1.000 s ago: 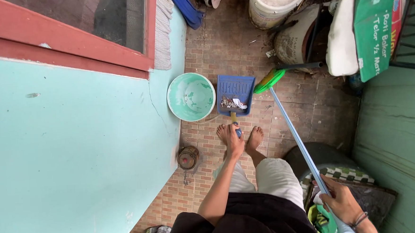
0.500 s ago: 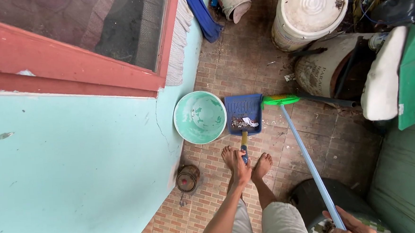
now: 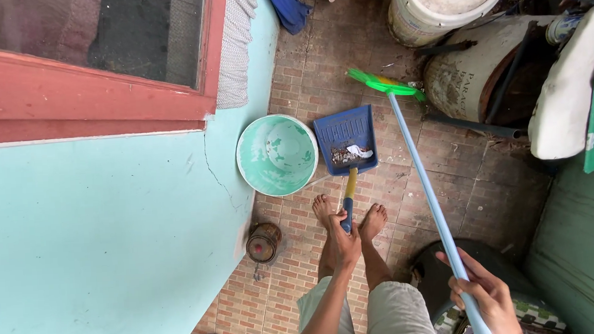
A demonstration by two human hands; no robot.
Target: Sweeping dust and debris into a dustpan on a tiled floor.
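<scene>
My left hand (image 3: 345,239) grips the blue-and-yellow handle of a blue dustpan (image 3: 346,141) that rests on the tiled floor just ahead of my bare feet. Swept dirt and a white scrap lie in its pan. My right hand (image 3: 483,296) holds the light blue pole of a broom (image 3: 419,167). Its green head (image 3: 381,82) sits on the tiles beyond the dustpan, to the right. A light green bucket (image 3: 276,154) stands directly left of the dustpan, against the wall.
A turquoise wall (image 3: 98,245) with a red window frame (image 3: 90,103) fills the left. White tubs (image 3: 447,0) and a drum (image 3: 475,76) crowd the back right. A small round tin (image 3: 264,243) lies by the wall. A dark container (image 3: 444,261) sits near my right leg.
The broom head has moved away from the dustpan's mouth, up and farther back across the tiles. My right hand has come further into view on the pole. The dustpan has stayed put.
</scene>
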